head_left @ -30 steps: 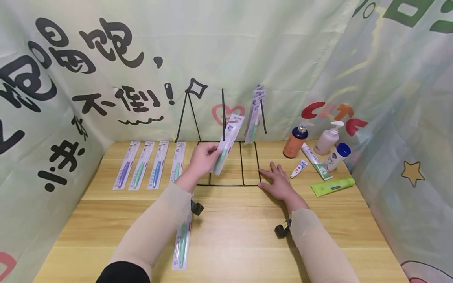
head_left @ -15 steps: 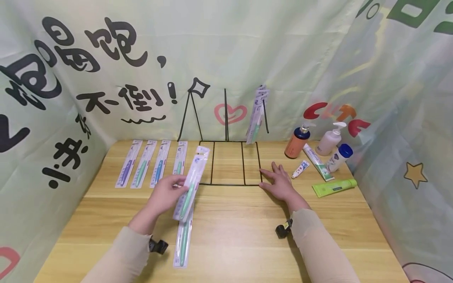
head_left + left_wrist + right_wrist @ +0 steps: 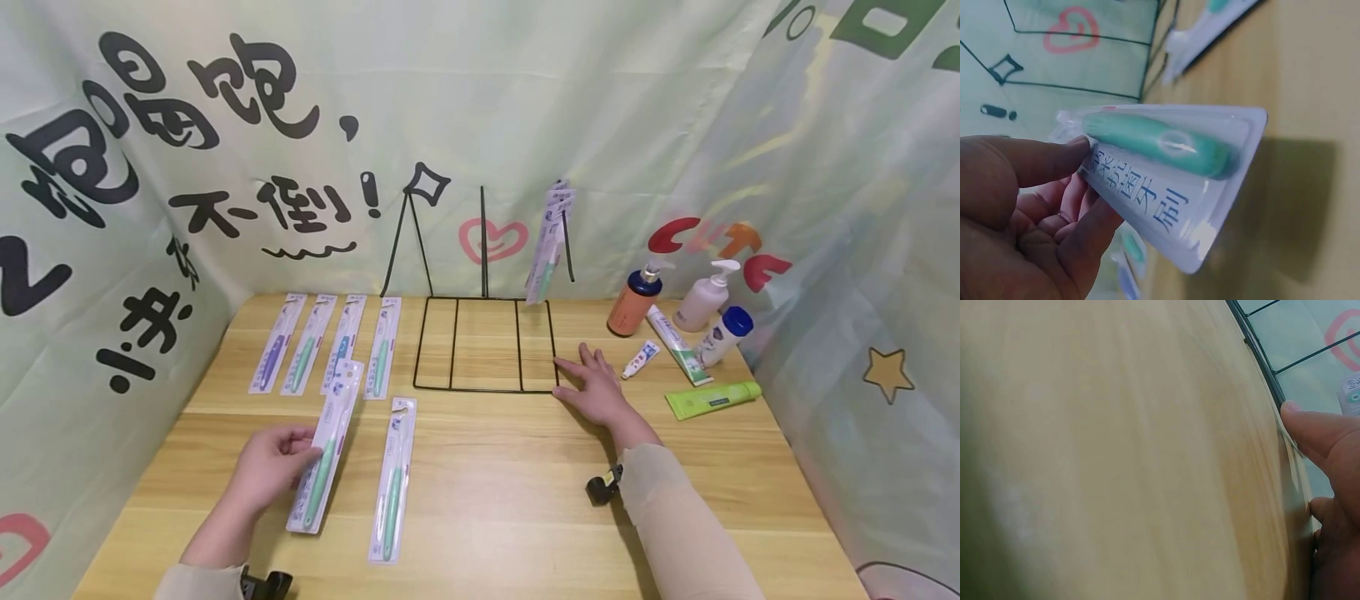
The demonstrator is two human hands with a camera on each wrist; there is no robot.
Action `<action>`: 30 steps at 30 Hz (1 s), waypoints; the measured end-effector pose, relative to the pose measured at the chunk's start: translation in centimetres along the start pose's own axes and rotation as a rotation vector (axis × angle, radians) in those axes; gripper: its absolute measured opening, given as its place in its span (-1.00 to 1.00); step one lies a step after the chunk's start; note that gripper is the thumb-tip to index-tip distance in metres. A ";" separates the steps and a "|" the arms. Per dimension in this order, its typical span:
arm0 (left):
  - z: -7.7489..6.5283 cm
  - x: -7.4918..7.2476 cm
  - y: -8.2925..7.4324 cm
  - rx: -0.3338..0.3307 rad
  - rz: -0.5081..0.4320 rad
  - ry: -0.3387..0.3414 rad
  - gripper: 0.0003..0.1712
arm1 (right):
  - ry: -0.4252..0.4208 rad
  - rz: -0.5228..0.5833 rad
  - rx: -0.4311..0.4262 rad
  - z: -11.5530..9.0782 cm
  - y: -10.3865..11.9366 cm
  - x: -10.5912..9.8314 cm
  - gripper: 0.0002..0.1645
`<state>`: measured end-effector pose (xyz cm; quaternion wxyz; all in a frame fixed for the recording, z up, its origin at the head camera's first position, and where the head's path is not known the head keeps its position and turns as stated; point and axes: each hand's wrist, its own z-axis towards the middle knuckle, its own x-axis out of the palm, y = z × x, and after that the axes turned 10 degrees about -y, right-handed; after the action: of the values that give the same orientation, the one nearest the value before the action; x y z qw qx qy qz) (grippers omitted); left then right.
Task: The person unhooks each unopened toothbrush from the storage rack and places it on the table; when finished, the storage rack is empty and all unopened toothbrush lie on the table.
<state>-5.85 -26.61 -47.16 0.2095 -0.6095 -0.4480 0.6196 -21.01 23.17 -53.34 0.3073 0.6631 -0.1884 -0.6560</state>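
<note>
My left hand (image 3: pixel 273 467) pinches a packaged toothbrush (image 3: pixel 327 450) with a green handle between thumb and fingers. In the left wrist view the toothbrush pack (image 3: pixel 1166 156) is tilted, its handle end above the wooden table. Just to its right lies another green toothbrush pack (image 3: pixel 392 483). My right hand (image 3: pixel 596 392) rests at the right side of the black wire rack (image 3: pixel 487 390), fingers spread. The right wrist view shows the thumb (image 3: pixel 1313 425) touching the rack's base wire. Several toothbrush packs (image 3: pixel 551 242) hang together on the rack's right hook.
A row of toothbrush packs (image 3: pixel 276 346) lies at the back left. Right of the rack stand an orange pump bottle (image 3: pixel 628 312), a pale pump bottle (image 3: pixel 701 304) and a blue-capped bottle (image 3: pixel 723 337). Toothpaste tubes (image 3: pixel 678 346) and a green tube (image 3: pixel 712 400) lie there too.
My left hand has carried the toothbrush pack from the rack's middle hook down and left, over the near left of the table. The right hand has stayed at the rack.
</note>
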 end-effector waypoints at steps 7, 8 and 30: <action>-1.4 0.3 2.3 -0.065 0.030 0.019 -0.54 | -0.007 -0.010 -0.011 0.0 -0.2 0.1 -0.25; -1.5 0.3 2.5 -0.067 0.045 0.018 -0.55 | -0.009 -0.011 -0.011 0.0 -0.2 0.0 -0.25; -1.6 1.1 3.6 -0.009 0.314 -0.045 -0.67 | -0.005 0.005 0.002 0.0 0.1 -0.1 -0.25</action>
<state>-3.54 -27.07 -50.50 0.0972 -0.6590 -0.3547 0.6561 -20.98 23.12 -53.19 0.3078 0.6612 -0.1914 -0.6568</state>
